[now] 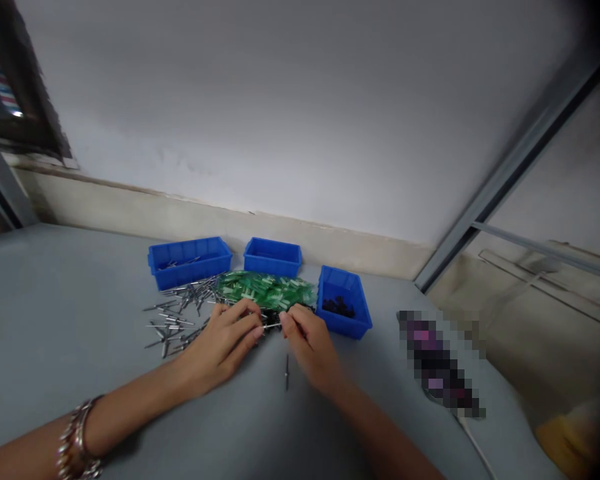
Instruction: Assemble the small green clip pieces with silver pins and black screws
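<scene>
In front of the green bag (260,288), the left hand (235,333) and right hand (305,337) pinch one metal pin (271,326). Its long axis runs sideways, between them.

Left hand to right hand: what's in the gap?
A thin metal pin, spanning from the fingers of the left hand to those of the right hand. Shows in the head view.

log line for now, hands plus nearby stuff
left hand: holds rod | right hand: holds same rod | nearby: green pile, loose rods, blue bins
</scene>
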Demonstrator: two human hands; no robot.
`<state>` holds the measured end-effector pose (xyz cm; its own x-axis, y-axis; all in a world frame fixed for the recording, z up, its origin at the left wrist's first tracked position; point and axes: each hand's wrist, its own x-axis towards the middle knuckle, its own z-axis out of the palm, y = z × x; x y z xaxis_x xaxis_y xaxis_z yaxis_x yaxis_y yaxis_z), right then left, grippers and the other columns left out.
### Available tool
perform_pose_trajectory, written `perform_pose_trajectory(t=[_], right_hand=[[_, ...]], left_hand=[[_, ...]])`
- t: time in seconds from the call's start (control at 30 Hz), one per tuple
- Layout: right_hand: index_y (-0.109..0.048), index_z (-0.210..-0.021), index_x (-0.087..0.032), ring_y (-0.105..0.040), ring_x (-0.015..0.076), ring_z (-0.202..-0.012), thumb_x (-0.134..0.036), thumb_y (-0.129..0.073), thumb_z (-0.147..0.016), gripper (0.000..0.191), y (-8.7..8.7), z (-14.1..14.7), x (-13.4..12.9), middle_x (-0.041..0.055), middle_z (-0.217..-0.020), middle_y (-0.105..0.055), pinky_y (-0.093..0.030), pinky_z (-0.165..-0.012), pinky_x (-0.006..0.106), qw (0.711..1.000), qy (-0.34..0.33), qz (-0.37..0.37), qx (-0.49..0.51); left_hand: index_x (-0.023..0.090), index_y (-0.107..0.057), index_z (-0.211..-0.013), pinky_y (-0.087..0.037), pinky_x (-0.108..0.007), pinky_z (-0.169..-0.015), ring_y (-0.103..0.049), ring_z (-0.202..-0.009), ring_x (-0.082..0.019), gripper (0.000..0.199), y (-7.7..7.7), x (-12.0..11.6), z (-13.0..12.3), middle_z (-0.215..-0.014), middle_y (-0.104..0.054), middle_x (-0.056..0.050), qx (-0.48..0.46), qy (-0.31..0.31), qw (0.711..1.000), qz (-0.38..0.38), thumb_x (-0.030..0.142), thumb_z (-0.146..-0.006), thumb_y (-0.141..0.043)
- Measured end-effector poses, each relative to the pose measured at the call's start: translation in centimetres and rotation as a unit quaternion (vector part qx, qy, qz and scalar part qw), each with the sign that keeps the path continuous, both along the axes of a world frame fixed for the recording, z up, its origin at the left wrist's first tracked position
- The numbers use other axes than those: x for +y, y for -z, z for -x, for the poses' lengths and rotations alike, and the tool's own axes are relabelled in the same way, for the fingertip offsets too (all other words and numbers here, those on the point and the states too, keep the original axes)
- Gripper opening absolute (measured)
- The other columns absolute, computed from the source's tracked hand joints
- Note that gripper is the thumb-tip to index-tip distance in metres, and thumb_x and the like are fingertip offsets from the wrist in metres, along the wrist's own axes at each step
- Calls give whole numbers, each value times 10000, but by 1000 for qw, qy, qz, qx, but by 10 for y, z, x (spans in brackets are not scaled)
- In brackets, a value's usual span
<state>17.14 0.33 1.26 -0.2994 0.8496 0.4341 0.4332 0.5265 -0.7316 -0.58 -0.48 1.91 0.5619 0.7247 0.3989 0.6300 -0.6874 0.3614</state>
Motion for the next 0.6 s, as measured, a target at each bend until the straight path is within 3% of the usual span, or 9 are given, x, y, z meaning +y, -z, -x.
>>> perform_pose_trajectory(t=[0.2,0.4,0.6], right_hand=[[-367,-587,-189,-403,114,-608,-243,-369,-867,285,3,2,0,-24,-601,-396,-293,-571,245,999,-27,18,-32],[-380,-601,-186,-383,101,-589,-270,-378,-869,281,-2,0,-1,-30,-604,-380,-292,-558,231,1000,-15,7,19],[-410,-590,-178,-401,106,-617,-225,-407,-851,265,-1,0,-2,-28,-613,-388,-296,-576,237,998,-44,35,-24]], left_hand=[[182,-499,-860,-318,-334,-740,-449,-869,-185,242,1,0,3,-967,-498,-50,-13,-27,999,-42,237,-927,-272],[174,-500,-811,-306,-331,-728,-461,-822,-171,256,-1,1,1,-897,-501,-29,26,7,1000,6,222,-931,-280],[169,-506,-817,-300,-329,-707,-457,-788,-168,252,-2,1,3,-884,-519,-36,-8,-16,998,-61,219,-924,-283]])
